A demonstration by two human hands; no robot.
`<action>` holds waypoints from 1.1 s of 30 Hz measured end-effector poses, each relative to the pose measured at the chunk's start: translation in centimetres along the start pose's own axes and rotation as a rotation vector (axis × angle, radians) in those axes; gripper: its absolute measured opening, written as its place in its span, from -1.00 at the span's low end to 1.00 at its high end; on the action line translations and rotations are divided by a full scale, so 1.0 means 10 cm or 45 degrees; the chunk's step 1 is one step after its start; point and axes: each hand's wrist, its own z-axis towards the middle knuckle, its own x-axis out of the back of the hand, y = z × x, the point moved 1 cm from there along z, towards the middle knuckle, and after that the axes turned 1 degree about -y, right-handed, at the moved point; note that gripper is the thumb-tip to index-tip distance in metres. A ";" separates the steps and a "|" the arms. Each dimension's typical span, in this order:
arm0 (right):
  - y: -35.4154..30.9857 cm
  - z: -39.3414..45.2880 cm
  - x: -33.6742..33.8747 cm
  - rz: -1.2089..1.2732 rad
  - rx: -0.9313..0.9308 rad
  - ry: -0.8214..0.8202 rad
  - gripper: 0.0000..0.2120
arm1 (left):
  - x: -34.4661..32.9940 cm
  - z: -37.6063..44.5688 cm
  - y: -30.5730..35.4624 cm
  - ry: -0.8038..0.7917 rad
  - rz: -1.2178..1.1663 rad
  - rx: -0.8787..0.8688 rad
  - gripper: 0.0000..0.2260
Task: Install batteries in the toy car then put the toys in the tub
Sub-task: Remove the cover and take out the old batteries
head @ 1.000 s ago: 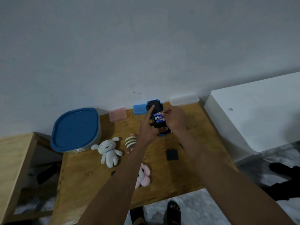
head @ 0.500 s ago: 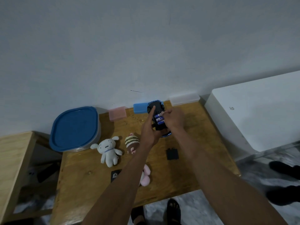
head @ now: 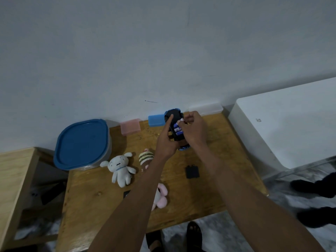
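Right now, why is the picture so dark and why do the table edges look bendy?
Head view: dim, bluish light leaves the wooden table murky; the wide lens bows its edges; the batteries in the toy car are small and slightly blurred; no glare.

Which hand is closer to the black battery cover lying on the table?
Right. The right hand works at the toy car, up-table from the battery cover; the left hand is farther left.

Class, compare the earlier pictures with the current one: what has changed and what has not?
The right hand has drawn up to the compartment's far end, still pinching a battery. The left hand still grips the upturned toy car. Plush toys and tub unmoved.
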 end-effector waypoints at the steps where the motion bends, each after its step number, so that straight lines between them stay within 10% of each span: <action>1: -0.01 0.02 0.03 0.051 -0.006 0.026 -0.84 | 0.00 0.00 0.01 -0.009 -0.015 0.003 -0.08; 7: 0.01 0.16 0.18 0.057 0.046 0.060 -0.94 | 0.05 -0.01 0.04 -0.079 -0.076 0.080 -0.02; 15: 0.10 0.18 0.16 -0.441 0.084 -0.425 -0.93 | 0.11 -0.06 0.06 -0.188 -0.075 0.171 -0.02; 33: -0.21 0.13 0.07 -0.885 0.297 -0.497 -0.90 | 0.13 -0.07 0.11 -0.185 -0.053 0.131 0.00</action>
